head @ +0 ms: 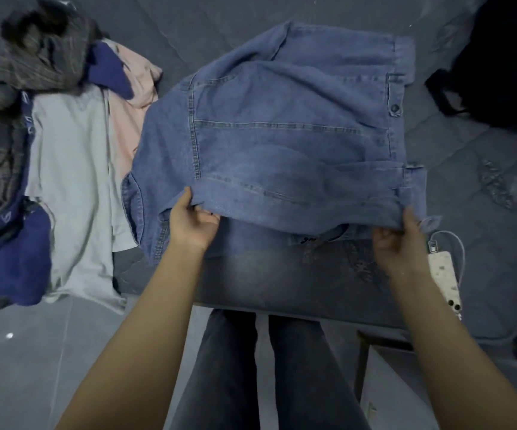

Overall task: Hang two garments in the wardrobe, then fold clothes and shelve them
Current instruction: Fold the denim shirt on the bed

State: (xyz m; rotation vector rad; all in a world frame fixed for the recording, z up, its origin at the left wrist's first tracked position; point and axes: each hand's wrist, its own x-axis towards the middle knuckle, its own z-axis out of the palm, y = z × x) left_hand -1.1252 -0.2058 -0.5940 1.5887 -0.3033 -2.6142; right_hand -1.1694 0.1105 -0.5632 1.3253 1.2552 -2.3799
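Observation:
A blue denim jacket (276, 135) lies spread on the grey mattress (484, 169), its near part folded over. My left hand (193, 218) grips the folded near edge at its left end. My right hand (398, 240) pinches the same edge at its right end, lifting it slightly off the bed. To the left lies a heap of other clothes: a pale grey-green shirt (71, 181), a pink garment (130, 119), a navy garment (12, 259) and a dark striped one (33, 54).
A white phone (445, 274) with a charging cable lies at the mattress edge by my right wrist. A black bag (499, 63) sits at the far right. My legs in dark jeans (263, 367) stand on grey floor tiles (33, 352) before the bed.

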